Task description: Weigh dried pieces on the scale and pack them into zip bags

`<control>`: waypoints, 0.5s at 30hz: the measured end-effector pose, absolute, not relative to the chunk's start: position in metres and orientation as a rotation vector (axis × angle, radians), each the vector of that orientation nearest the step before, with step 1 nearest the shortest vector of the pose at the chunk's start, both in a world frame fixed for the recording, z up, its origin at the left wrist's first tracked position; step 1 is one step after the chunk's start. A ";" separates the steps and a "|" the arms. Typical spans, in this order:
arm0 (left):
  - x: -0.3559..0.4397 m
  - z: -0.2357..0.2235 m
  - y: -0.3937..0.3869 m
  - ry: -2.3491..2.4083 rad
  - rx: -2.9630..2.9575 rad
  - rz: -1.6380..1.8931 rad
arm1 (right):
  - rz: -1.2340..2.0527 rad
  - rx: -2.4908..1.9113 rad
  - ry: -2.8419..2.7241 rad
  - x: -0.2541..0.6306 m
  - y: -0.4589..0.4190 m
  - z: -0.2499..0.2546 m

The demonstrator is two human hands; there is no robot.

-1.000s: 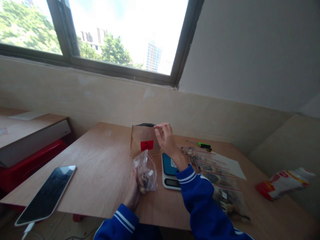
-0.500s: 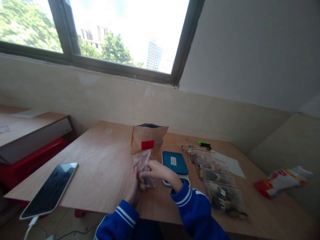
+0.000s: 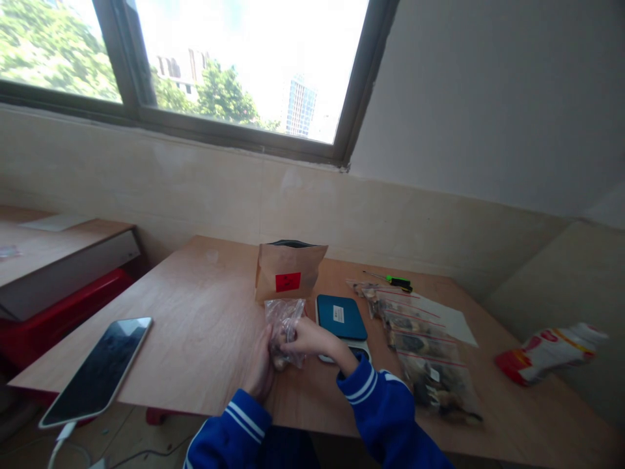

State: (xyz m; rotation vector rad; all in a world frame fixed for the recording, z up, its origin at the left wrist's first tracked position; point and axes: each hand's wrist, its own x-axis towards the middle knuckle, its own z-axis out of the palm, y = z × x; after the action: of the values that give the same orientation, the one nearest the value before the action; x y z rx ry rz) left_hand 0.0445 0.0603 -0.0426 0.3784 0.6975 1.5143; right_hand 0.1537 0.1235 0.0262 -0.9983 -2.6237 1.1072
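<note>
In the head view, the left hand (image 3: 260, 372) has a closed grip around the lower part of a clear plastic bag (image 3: 285, 330), with brown pieces (image 3: 279, 359) inside. The right hand (image 3: 312, 339) comes from the side, and its fingers (image 3: 297, 335) press on the same bag, so this grip is also closed on it. The bag is held just above the wooden worktop (image 3: 195, 293), directly in front of a brown paper bag (image 3: 288, 264) with a red label (image 3: 288, 282). Beside the right hand is a digital scale (image 3: 342, 318) with a blue top. Farther right lies a row of zip bags (image 3: 422, 352), and a phone (image 3: 96, 371) lies at left.
</note>
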 end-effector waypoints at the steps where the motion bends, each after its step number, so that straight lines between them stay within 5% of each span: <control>1: 0.044 -0.043 0.060 0.683 0.392 1.502 | 1.116 -1.015 -2.600 0.155 0.124 0.026; 15: 0.043 -0.051 0.063 0.757 0.436 1.568 | 1.498 -1.011 -2.266 0.167 0.123 0.032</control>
State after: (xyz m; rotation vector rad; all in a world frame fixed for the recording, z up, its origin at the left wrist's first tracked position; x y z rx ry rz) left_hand 0.0431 0.0628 -0.0512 0.4356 0.7568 1.5676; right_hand 0.1674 0.1230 0.0320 -1.0112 -2.2664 1.4977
